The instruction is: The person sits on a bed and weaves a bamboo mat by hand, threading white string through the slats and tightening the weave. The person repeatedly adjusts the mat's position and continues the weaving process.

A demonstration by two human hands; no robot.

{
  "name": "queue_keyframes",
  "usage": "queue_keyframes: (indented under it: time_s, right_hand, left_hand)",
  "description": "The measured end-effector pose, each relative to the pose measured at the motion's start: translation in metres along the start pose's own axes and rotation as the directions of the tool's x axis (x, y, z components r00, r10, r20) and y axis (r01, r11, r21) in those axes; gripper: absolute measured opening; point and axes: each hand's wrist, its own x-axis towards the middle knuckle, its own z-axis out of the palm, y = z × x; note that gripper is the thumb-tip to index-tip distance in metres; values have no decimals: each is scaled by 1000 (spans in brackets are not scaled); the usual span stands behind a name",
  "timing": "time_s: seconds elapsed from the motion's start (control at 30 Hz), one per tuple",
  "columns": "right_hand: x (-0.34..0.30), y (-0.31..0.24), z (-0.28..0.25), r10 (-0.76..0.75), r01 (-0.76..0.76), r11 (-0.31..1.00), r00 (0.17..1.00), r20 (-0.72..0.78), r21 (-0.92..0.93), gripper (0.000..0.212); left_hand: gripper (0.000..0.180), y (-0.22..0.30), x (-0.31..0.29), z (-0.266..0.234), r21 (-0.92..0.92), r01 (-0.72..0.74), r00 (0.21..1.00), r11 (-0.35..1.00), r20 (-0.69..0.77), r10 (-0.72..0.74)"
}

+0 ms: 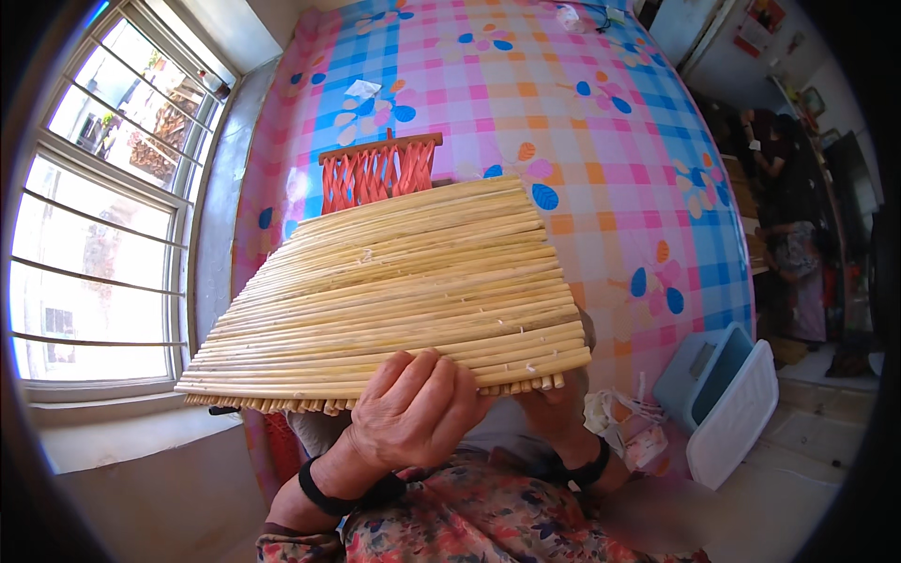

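Observation:
A panel of straw-coloured reeds [404, 281], laid side by side like a mat, slants up across the middle of the view. Short white thread ends stick out near its right side. My left hand [413, 408] grips the near edge, its fingers curled over the top reeds. Below the near right corner, my right hand [554, 403] is against the panel's underside, with its fingers hidden behind the reeds. Just past the panel's far edge is a wooden frame with red crisscrossed strips [378, 178]; its lower part is covered by the reeds.
A checked, flower-patterned sheet [610, 178] spreads underneath. To the right stand a blue-grey plastic bin [699, 375] and its tilted white lid [737, 413], beside crumpled pale material [633, 427]. A barred window [103, 216] lines the left. Two people [774, 150] are at the far right.

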Motion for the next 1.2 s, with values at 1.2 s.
queue_keyframes:
  time_s: [1.2]
  right_hand:
    - [-3,9,18,3,9,994,994,-111,109,35]
  left_hand:
    - [22,-7,2,-8,-16,45,999,999,-20,-46]
